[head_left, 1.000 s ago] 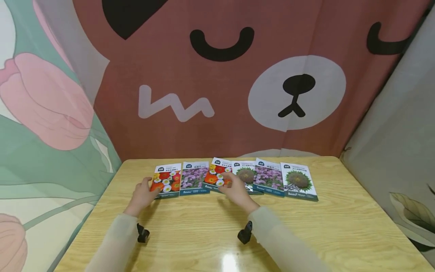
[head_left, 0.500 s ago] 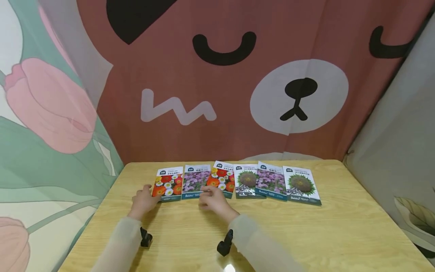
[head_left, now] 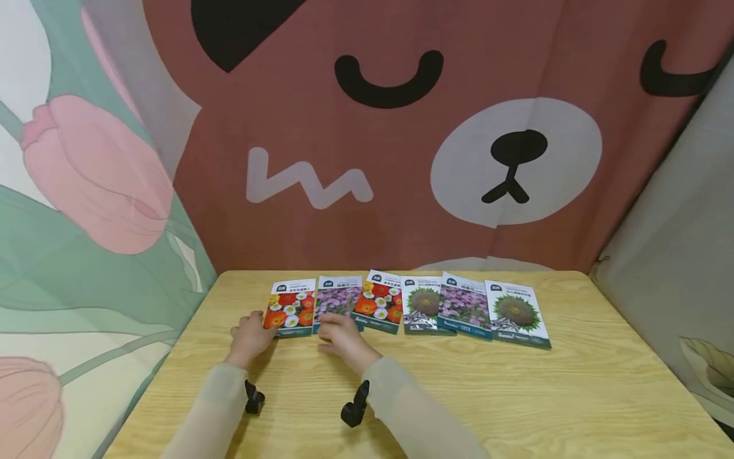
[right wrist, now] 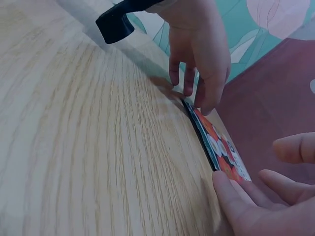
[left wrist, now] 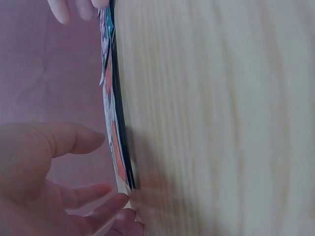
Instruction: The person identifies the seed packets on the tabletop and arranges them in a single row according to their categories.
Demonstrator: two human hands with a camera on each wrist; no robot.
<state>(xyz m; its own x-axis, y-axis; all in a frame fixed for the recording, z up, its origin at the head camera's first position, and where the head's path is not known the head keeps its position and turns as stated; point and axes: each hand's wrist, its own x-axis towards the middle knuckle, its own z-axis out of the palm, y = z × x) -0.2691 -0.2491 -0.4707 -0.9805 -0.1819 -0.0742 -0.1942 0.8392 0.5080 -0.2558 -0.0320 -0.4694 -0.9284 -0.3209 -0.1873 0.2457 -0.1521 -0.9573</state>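
My left hand point(head_left: 251, 338) is at the left edge of the leftmost seed packet point(head_left: 292, 310), which shows red, orange and white poppies. In the left wrist view its thumb point(left wrist: 81, 140) and fingers are spread apart around that packet's edge. My right hand point(head_left: 344, 341) reaches over the lower part of a seed packet with purple flowers point(head_left: 339, 296), its fingers loosely bent. In the right wrist view the poppy packet point(right wrist: 219, 147) lies between both hands, the left fingertips at its far end.
To the right lie a second poppy packet point(head_left: 380, 305), a packet with a green, spiky-edged flower head point(head_left: 423, 303), another purple one point(head_left: 466, 306) and a second spiky one point(head_left: 516, 312). They lie along the back of the wooden table point(head_left: 516, 395), before a bear-print curtain point(head_left: 390, 229).
My right hand has moved left, from the second poppy packet to the purple packet beside the leftmost one. The left hand stays at the leftmost packet. The head view has shifted slightly.
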